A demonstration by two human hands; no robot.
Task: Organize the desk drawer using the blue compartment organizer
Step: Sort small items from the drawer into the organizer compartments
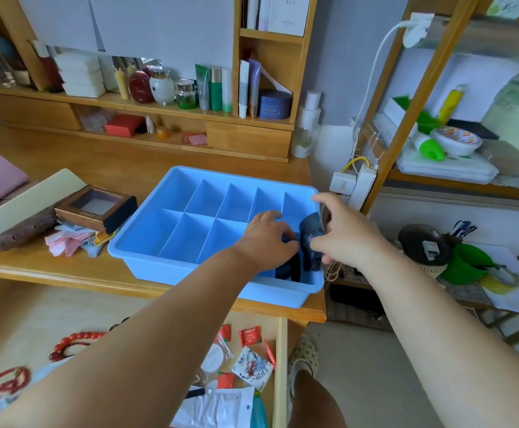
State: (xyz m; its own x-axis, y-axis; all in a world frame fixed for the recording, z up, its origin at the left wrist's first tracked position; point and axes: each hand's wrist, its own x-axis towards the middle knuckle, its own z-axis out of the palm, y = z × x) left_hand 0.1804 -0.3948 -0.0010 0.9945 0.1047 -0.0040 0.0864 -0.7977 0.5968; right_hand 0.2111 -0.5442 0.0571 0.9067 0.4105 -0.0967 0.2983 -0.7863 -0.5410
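The blue organizer [190,230] sits at centre frame on the bench [122,168], above the open drawer [246,359]. Over its lower right compartments, both hands hold a dark cloth [310,236]: left hand [267,239] fingers curl onto it, right hand [344,230] fingers pinch it.

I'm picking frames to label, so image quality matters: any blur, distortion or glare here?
Head view: wide-angle distortion bows the right shelf frame; soft, even daylight, no hard glare; slight motion blur on the right hand gripping the dark cloth; left hand and blue organizer are sharp enough.
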